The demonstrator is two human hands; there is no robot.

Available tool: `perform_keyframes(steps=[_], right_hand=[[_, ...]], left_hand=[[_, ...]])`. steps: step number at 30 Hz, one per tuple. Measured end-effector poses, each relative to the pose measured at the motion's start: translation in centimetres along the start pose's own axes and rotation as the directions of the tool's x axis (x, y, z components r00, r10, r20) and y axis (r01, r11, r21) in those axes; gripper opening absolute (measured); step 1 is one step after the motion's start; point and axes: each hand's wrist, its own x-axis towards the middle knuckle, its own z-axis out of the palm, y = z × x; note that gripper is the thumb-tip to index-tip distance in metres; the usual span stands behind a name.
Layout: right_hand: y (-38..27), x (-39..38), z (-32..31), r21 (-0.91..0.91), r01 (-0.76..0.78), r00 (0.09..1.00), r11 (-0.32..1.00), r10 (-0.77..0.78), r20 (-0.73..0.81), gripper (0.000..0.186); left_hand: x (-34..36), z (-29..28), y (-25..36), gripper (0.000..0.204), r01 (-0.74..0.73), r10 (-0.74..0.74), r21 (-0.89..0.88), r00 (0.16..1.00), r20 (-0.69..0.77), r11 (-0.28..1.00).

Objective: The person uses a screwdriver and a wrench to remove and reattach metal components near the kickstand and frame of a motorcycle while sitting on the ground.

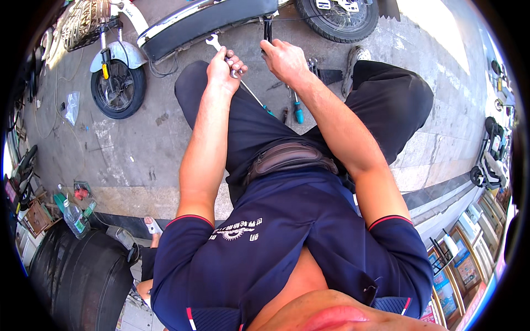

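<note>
My left hand (225, 67) is closed round a silver open-end wrench (213, 41), its jaw sticking out above the fingers. A second metal end shows below my fingers; whether it belongs to the same tool I cannot tell. A thin screwdriver shaft (253, 95) with a teal handle end runs down beside my thigh, just under this hand. My right hand (285, 59) is closed on a black bar-like part (268, 32) at the end of a long dark padded seat (207, 28). Where that part joins the scooter is hard to make out.
The scooter's front wheel (117, 88) is at left, another wheel (339, 22) at upper right. A teal-handled screwdriver (298, 112) and other tools lie between my legs. A plastic bag (72, 107) lies left; a bottle (75, 218) stands lower left, near a black padded chair (77, 276).
</note>
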Motion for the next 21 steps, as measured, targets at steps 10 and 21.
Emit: perform_keyframes(steps=[10, 21], right_hand=[[-2.1, -0.4, 1.5, 0.133, -0.385, 0.923, 0.913, 0.378, 0.077, 0.048], [-0.9, -1.9, 3.7, 0.540, -0.486, 0.869, 0.687, 0.447, 0.213, 0.056]], left_hand=[[2.4, -3.0, 0.0, 0.033, -0.047, 0.050, 0.027, 0.993, -0.110, 0.999], [1.1, 1.2, -2.8, 0.028, -0.294, 0.295, 0.193, 0.955, 0.025, 0.936]])
